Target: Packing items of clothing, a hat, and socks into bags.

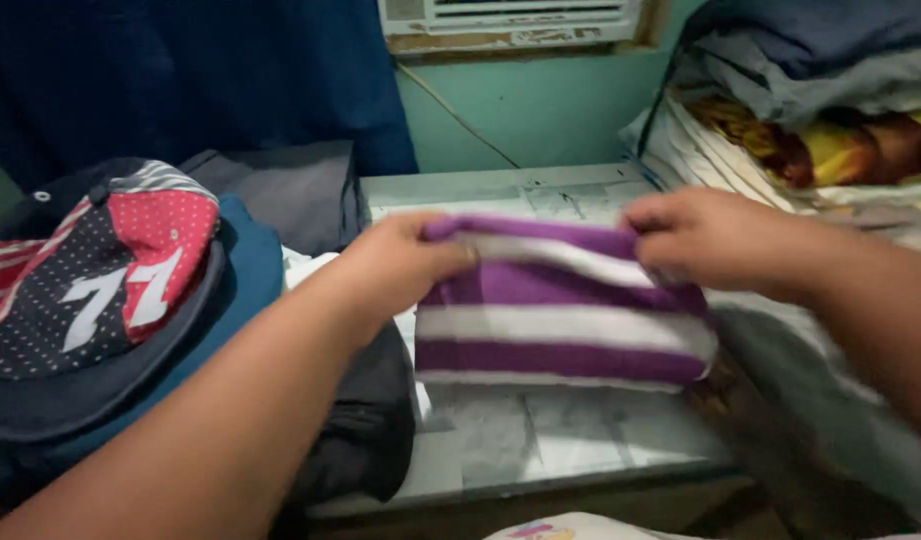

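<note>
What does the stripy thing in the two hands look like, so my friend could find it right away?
Start at the pale table top below the green wall. Just above its middle, the left hand and right hand pinch the top corners of a folded cloth. It has wide purple and white stripes; the clothes beside it are dark, grey or dotted, so nothing else matches.

head-worn view, looking down, close range
</note>
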